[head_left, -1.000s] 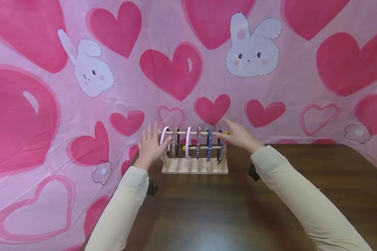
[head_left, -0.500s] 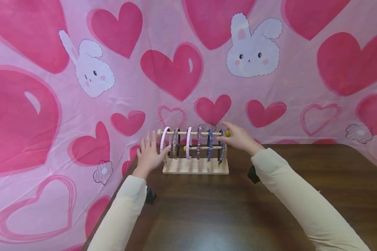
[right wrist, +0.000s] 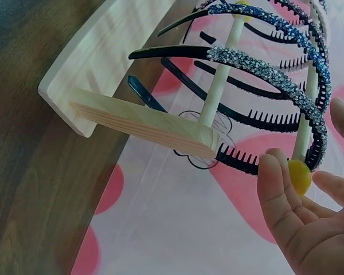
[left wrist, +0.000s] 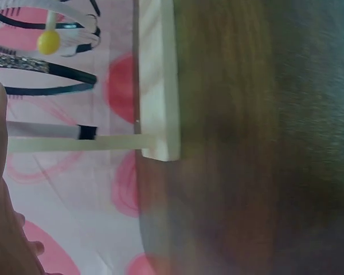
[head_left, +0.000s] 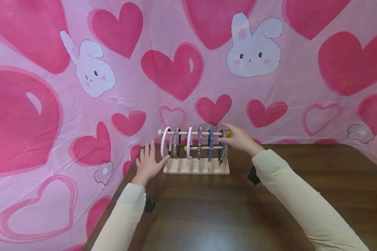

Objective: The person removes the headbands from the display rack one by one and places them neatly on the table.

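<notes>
A wooden headband stand [head_left: 196, 168] bears several headbands on its rods. Leftmost is a pale pink ribbed headband [head_left: 162, 143], beside a gold-brown glitter headband [head_left: 175, 144]. Farther right hang another pink headband [head_left: 189, 143], a blue glitter headband [head_left: 210, 144] and a silvery glitter headband [right wrist: 264, 77]. My left hand [head_left: 148, 168] is at the stand's left end, fingers spread, holding nothing. My right hand [right wrist: 309, 229] is around the yellow knob [right wrist: 299, 176] at the upper rod's right end, fingers loosely bent; contact with it is unclear.
The stand is near the far left part of a dark brown wooden table [head_left: 226, 212]. Behind and to the left hangs a pink cloth [head_left: 172, 31] with hearts and rabbits. A second yellow knob [left wrist: 48, 42] caps the lower rod's left end.
My left hand has drawn down and back from the leftmost headbands, uncovering the upper rod's left end. The right hand stays nearly where it was, by the yellow knob.
</notes>
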Tool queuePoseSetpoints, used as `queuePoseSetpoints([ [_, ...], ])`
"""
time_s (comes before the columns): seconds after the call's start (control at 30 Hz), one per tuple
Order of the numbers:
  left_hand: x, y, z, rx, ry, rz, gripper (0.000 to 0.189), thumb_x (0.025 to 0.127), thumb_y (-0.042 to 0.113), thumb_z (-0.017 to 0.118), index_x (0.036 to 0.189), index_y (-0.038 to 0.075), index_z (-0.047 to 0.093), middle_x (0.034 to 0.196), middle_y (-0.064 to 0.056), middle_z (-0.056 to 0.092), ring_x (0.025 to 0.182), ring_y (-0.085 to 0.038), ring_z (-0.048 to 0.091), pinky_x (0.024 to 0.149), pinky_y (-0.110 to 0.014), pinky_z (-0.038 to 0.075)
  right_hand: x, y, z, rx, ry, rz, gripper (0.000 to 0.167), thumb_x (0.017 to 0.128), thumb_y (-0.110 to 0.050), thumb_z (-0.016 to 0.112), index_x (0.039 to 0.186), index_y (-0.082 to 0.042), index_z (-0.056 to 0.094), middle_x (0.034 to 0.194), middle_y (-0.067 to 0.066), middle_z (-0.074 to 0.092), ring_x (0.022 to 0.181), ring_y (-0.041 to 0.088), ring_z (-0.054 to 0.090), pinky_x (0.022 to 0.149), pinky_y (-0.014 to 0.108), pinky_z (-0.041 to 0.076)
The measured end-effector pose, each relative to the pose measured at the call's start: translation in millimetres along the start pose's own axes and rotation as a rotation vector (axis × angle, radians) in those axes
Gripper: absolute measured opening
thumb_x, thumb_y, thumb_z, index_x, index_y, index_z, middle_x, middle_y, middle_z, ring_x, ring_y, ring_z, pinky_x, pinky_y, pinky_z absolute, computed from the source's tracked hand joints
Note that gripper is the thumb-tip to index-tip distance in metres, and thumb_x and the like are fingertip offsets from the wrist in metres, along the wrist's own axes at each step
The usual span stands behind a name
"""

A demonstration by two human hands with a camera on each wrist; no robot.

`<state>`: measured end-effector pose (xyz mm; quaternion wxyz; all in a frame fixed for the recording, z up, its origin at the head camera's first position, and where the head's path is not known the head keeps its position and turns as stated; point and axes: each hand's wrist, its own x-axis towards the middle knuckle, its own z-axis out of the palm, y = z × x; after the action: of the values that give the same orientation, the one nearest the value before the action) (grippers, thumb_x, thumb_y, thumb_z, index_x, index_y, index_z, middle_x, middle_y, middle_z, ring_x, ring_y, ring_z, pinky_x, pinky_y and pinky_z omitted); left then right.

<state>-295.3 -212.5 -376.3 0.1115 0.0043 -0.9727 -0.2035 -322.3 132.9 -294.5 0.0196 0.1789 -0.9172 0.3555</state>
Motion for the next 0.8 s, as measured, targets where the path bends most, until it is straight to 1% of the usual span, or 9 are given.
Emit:
queuePoseSetpoints([
  [0.03,-0.7,-2.0,2.2,-0.002,-0.006,-0.008,0.098,0.082,0.068,0.044,0.149,0.015,-0.004,0.152,-0.017,-0.002,0.135,-0.042,-0.002,0.097,-0.067,0.002,-0.1,0,0,0.008,-0.003,0.006,0.074,0.086,-0.034,0.065,0.144,-0.01,0.028,0.128,0.02,0.046,0.068,0.021,0.059,0.068,0.039,0.05],
  [0.07,-1.3,-3.9,4.4,-0.005,-0.013,-0.017,0.098,0.082,0.068,0.044,0.149,0.015,-0.004,0.152,-0.018,-0.002,0.135,-0.042,-0.002,0.097,-0.067,0.002,0.0,1,0,0.012,-0.004,0.008,0.074,0.086,-0.033,0.066,0.144,-0.01,0.028,0.123,0.019,0.049,0.066,0.02,0.058,0.067,0.037,0.05],
  [0.13,-2.7,-7.7,9.0,-0.014,-0.035,-0.035,0.098,0.082,0.067,0.045,0.148,0.014,-0.004,0.152,-0.018,-0.002,0.135,-0.042,-0.003,0.097,-0.067,0.001,0.4,1,1,0.022,-0.007,0.014,0.073,0.085,-0.033,0.066,0.144,-0.01,0.028,0.108,0.018,0.054,0.064,0.02,0.058,0.063,0.035,0.049],
  [0.23,-4.0,-13.0,15.8,-0.025,-0.063,-0.06,0.098,0.083,0.066,0.045,0.148,0.013,-0.003,0.152,-0.018,-0.001,0.135,-0.042,-0.003,0.097,-0.067,0.002,1.5,2,1,0.038,-0.009,0.019,0.073,0.085,-0.032,0.067,0.144,-0.01,0.029,0.088,0.013,0.054,0.063,0.02,0.058,0.062,0.033,0.049],
  [0.3,-4.4,-16.0,20.0,-0.029,-0.076,-0.073,0.097,0.083,0.065,0.045,0.148,0.012,-0.002,0.151,-0.018,0.0,0.135,-0.042,-0.003,0.097,-0.067,0.002,2.8,4,2,0.056,-0.007,0.02,0.073,0.084,-0.032,0.068,0.143,-0.01,0.03,0.084,0.012,0.054,0.062,0.02,0.058,0.061,0.034,0.049],
  [0.47,-4.5,-22.4,29.1,-0.017,-0.115,-0.1,0.093,0.085,0.061,0.045,0.148,0.01,-0.001,0.151,-0.021,0.002,0.134,-0.044,-0.001,0.097,-0.068,0.005,6.1,8,3,0.125,-0.011,0.013,0.072,0.084,-0.029,0.069,0.143,-0.009,0.032,0.087,0.013,0.053,0.061,0.021,0.058,0.06,0.033,0.05],
  [0.6,-4.9,-25.4,36.9,-0.017,-0.147,-0.111,0.092,0.086,0.061,0.046,0.148,0.008,0.003,0.15,-0.023,0.006,0.133,-0.045,0.003,0.097,-0.067,0.006,7.3,10,4,0.163,-0.016,0.009,0.07,0.084,-0.025,0.069,0.142,-0.009,0.033,0.098,0.016,0.053,0.066,0.026,0.06,0.059,0.032,0.051],
  [0.7,-4.9,-27.6,42.5,-0.019,-0.165,-0.109,0.091,0.085,0.06,0.047,0.148,0.008,0.009,0.149,-0.025,0.011,0.133,-0.047,0.006,0.097,-0.067,0.007,8.5,10,5,0.167,-0.016,0.011,0.069,0.085,-0.024,0.068,0.142,-0.008,0.033,0.11,0.017,0.052,0.065,0.026,0.059,0.059,0.032,0.051],
  [0.8,-5.5,-28.5,46.7,-0.017,-0.164,-0.109,0.086,0.085,0.058,0.05,0.147,0.007,0.018,0.147,-0.026,0.016,0.131,-0.048,0.01,0.096,-0.068,0.009,9.8,9,5,0.166,-0.013,0.015,0.067,0.085,-0.022,0.068,0.141,-0.007,0.034,0.113,0.018,0.053,0.061,0.022,0.058,0.058,0.032,0.051],
])
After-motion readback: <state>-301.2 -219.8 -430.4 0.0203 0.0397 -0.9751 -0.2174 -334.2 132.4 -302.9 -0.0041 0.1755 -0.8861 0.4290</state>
